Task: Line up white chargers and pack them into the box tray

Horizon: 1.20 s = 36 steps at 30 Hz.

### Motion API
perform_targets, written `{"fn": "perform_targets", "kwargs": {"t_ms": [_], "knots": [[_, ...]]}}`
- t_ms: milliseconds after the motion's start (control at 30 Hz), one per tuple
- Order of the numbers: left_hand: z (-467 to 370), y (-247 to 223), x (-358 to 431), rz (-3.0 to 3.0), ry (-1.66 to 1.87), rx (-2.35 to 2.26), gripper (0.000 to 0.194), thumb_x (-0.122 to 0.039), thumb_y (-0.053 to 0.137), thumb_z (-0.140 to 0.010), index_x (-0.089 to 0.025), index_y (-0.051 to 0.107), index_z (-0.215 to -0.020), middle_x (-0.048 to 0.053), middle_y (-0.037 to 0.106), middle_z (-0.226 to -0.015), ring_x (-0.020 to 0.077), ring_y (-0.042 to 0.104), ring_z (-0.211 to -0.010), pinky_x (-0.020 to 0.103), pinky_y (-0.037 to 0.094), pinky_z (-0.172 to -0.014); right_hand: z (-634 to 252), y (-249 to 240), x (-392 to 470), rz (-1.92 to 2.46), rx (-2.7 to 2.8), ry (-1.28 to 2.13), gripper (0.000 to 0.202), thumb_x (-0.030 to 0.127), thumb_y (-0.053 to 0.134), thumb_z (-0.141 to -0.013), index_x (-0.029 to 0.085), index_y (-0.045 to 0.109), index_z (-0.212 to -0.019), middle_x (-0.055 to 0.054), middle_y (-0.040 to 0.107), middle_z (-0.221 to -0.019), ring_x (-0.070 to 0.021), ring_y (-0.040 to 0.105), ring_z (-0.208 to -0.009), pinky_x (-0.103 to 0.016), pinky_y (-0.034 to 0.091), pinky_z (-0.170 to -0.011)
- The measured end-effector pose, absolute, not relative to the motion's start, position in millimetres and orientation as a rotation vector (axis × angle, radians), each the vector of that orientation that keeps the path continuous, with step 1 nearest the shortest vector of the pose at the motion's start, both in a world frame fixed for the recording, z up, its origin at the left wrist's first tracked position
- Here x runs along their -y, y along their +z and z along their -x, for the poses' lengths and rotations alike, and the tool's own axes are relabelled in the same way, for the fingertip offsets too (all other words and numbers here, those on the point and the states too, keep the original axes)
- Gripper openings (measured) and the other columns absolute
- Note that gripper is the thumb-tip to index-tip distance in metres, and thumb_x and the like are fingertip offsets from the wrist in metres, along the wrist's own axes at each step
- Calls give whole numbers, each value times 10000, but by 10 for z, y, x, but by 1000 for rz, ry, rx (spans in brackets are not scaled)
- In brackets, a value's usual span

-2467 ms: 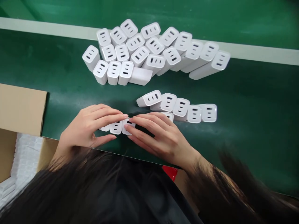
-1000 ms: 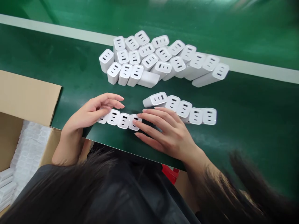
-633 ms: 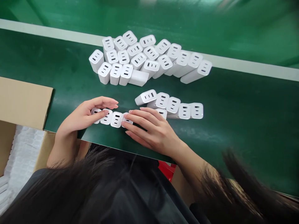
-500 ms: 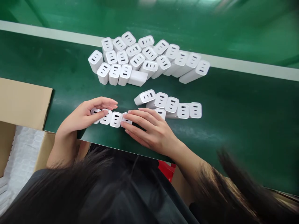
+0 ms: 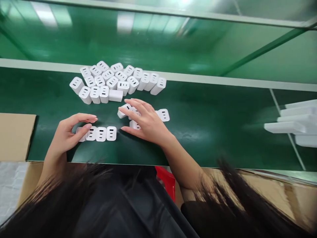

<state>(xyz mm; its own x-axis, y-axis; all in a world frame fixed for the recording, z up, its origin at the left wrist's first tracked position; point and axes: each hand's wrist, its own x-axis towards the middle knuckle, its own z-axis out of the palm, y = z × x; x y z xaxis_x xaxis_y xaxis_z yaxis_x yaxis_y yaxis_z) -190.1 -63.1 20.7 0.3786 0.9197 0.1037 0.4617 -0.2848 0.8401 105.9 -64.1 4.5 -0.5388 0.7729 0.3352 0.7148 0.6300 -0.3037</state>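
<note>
Four white chargers [image 5: 101,134] stand side by side in a short row near the table's front edge, slotted faces up. My left hand [image 5: 71,132] curves around the left end of this row, thumb at the near side and fingers behind, thumb and fingers apart. To the right, my right hand [image 5: 146,122] hovers with spread fingers over a smaller group of chargers [image 5: 164,115] and partly covers them. A larger cluster of white chargers [image 5: 112,82] stands farther back; one charger [image 5: 115,95] in its front row lies on its side.
The green table [image 5: 210,122] has a pale strip along its back. Cardboard flaps [image 5: 16,137] border it at the left, above a box with white contents. More white pieces [image 5: 297,122] are at the far right.
The view has swung to the right. My right hand has left the right end of the row of four and moved over the smaller group, its fingers more spread. My left hand stays at the row.
</note>
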Motion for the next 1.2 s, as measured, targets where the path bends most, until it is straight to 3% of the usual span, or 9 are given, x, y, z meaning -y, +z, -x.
{"fn": "perform_targets", "kwargs": {"t_ms": [133, 267, 467, 633, 833, 933, 1067, 1133, 1200], "knots": [[1858, 285, 597, -1939, 771, -1232, 273, -424, 600, -920, -259, 677, -1124, 31, 721, -1114, 205, 671, -1010, 340, 552, -910, -1188, 116, 584, 1199, 2404, 320, 610, 555, 598, -915, 241, 490, -1427, -128, 507, -1457, -296, 486, -1318, -506, 420, -1084], [1622, 476, 532, -2102, 500, -1338, 402, -503, 546, -923, -276, 617, -1247, 56, 669, -1246, 237, 663, -995, 295, 553, -686, -1218, 178, 596, 1242, 2440, 288, 744, 602, 647, -862, 263, 423, -1485, -129, 408, -1539, -311, 406, -1390, -541, 365, -1128], [1003, 542, 233, -2519, 161, -1252, 516, -475, 496, -946, -227, 479, -1398, 102, 621, -1332, 286, 632, -1125, 379, 528, -866, -1355, 286, 633, 1350, 2513, 287, 922, 676, 653, -813, 250, 304, -1552, -150, 337, -1585, -337, 345, -1438, -596, 273, -1174], [802, 527, 121, -2604, -87, -1299, 434, -408, 446, -964, -153, 537, -1302, 124, 704, -1111, 312, 674, -1008, 375, 519, -772, -1687, 229, 757, 1455, 2460, 402, 818, 609, 673, -833, 267, 377, -1515, -132, 435, -1525, -308, 394, -1412, -559, 329, -1160], [861, 540, 261, -2604, -171, -1226, 573, -573, 495, -938, -151, 483, -1325, 105, 699, -1042, 296, 686, -936, 339, 507, -696, -1835, 111, 925, 1473, 2366, 531, 783, 555, 666, -864, 275, 349, -1523, -102, 390, -1551, -268, 361, -1425, -484, 419, -1123], [796, 572, 329, -2672, -149, -1281, 710, -634, 558, -886, -123, 454, -1368, 172, 636, -1219, 319, 652, -1068, 354, 530, -747, -1868, 114, 952, 1487, 2339, 546, 794, 545, 669, -865, 318, 310, -1536, -82, 361, -1571, -269, 346, -1433, -484, 448, -1099], [577, 557, 380, -2721, -162, -1280, 986, -739, 596, -796, -127, 296, -1508, 244, 372, -1530, 370, 434, -1377, 396, 522, -925, -1884, 89, 901, 1510, 2319, 369, 821, 516, 681, -860, 312, 282, -1549, -99, 406, -1537, -285, 403, -1384, -507, 458, -1081], [462, 511, 379, -2715, -212, -1244, 1019, -746, 599, -786, -127, 267, -1525, 245, 321, -1563, 384, 412, -1391, 415, 512, -955, -1828, 52, 840, 1500, 2369, 241, 802, 518, 679, -859, 264, 329, -1535, -130, 454, -1493, -300, 461, -1321, -499, 480, -1042], [379, 458, 363, -2710, -240, -1206, 977, -699, 602, -813, -110, 274, -1519, 250, 364, -1532, 381, 467, -1346, 417, 518, -944, -1736, 2, 771, 1483, 2448, 135, 749, 534, 644, -882, 203, 391, -1505, -162, 521, -1419, -300, 530, -1225, -464, 505, -974]]}}
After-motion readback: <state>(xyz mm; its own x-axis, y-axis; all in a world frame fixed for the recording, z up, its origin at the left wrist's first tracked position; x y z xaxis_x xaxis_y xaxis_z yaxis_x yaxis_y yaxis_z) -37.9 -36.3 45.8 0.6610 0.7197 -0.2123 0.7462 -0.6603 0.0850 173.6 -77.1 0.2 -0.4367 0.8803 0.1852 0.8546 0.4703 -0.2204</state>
